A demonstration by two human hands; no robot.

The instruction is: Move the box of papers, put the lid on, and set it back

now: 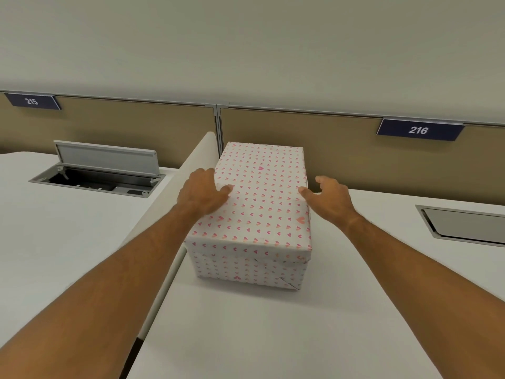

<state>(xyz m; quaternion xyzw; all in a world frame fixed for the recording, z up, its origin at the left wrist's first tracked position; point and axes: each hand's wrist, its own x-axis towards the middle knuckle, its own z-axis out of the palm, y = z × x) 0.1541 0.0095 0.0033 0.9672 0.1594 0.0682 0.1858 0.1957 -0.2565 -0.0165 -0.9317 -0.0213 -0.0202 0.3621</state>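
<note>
One head-worn view (wide-angle) looks forward and down, close over the worktop (pixel 273 337), facing the partition (pixel 328 149).

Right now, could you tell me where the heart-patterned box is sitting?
In the head view, the box sits lidded on the right-hand desk, beside the white divider, between both hands.

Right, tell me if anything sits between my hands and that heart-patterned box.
Nothing visible does. The left hand already rests on the left edge of the lid, and the right hand touches its right edge with its thumb. The heart-patterned box stands alone on the white desk.
</note>
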